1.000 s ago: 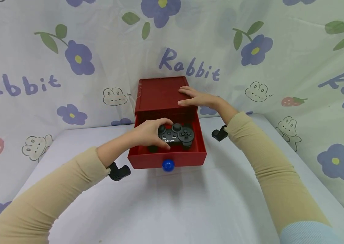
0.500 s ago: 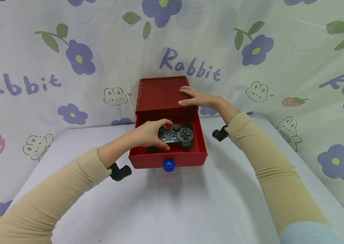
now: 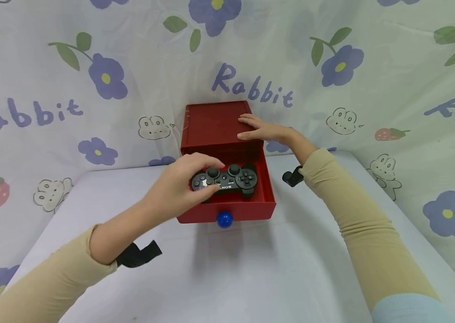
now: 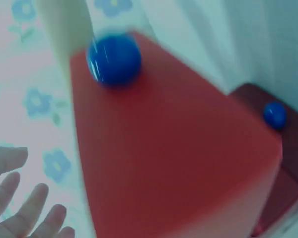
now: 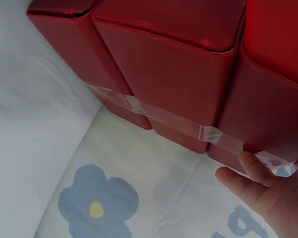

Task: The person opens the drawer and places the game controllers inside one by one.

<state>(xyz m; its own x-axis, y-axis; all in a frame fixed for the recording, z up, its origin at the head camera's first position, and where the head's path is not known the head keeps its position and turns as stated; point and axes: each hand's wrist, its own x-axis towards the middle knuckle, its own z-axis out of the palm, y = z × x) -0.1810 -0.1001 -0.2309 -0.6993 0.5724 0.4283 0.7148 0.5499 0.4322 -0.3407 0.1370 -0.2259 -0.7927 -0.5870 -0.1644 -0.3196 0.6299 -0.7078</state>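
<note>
A black game controller (image 3: 235, 181) marked SONY lies in the pulled-out red drawer (image 3: 247, 211), which has a blue knob (image 3: 225, 220) on its front. My left hand (image 3: 180, 184) hovers over the left front of the drawer, thumb and fingers apart, partly covering the controller. In the left wrist view that hand (image 4: 25, 208) shows spread fingers with nothing between them. My right hand (image 3: 262, 128) rests on the right side of the red cabinet's top (image 3: 215, 124), its fingers extended. Its fingertips (image 5: 251, 163) appear near the cabinet's edge in the right wrist view.
The cabinet consists of red units (image 5: 164, 74) joined by clear tape (image 5: 174, 121). A second blue knob (image 4: 275, 115) shows on another unit. Behind stands a curtain (image 3: 150, 58) printed with flowers and rabbits. A white cloth (image 3: 227, 273) covers the table.
My left hand has drawn back from the controller toward the lower left, uncovering more of its left side. The controller stays in the drawer. The right hand has not moved.
</note>
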